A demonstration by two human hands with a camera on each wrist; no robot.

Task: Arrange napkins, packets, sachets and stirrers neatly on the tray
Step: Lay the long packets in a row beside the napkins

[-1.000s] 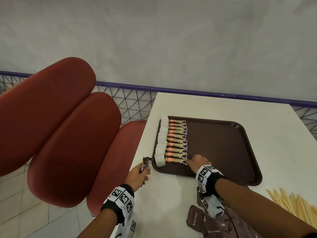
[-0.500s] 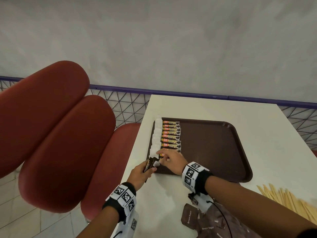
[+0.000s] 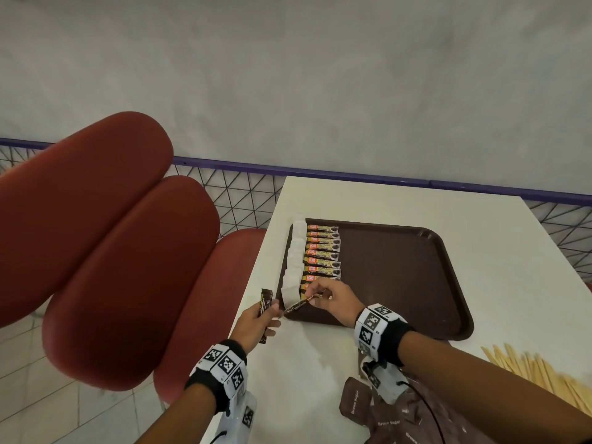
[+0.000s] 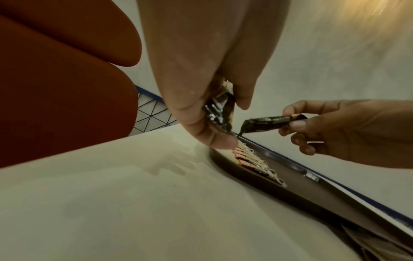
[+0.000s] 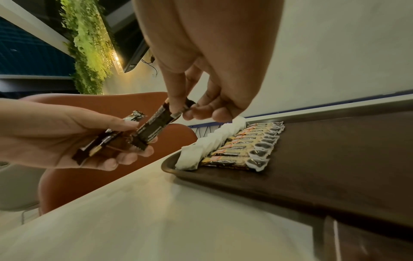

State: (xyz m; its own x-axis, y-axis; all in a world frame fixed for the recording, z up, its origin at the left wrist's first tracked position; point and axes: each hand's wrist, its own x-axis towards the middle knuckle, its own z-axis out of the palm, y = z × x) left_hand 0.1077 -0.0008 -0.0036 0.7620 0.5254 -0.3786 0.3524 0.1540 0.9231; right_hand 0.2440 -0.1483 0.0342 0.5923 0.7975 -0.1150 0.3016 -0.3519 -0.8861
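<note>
White table [image 3: 320,363], dark sachet [image 3: 296,305] pinched in right hand [image 3: 333,301]

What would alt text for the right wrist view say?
The right hand pinches one dark sachet beside the left hand, which holds more. Behind, a brown tray carries a row of white napkins and orange packets.

surface [image 3: 480,238]: white, pale top | tray [image 3: 400,283]: brown, lies on it toward its left edge | wooden stirrers [image 3: 538,376]: loose heap right of the tray's near corner | brown sugar packets [image 3: 384,415]: pile just nearer than the tray
</note>
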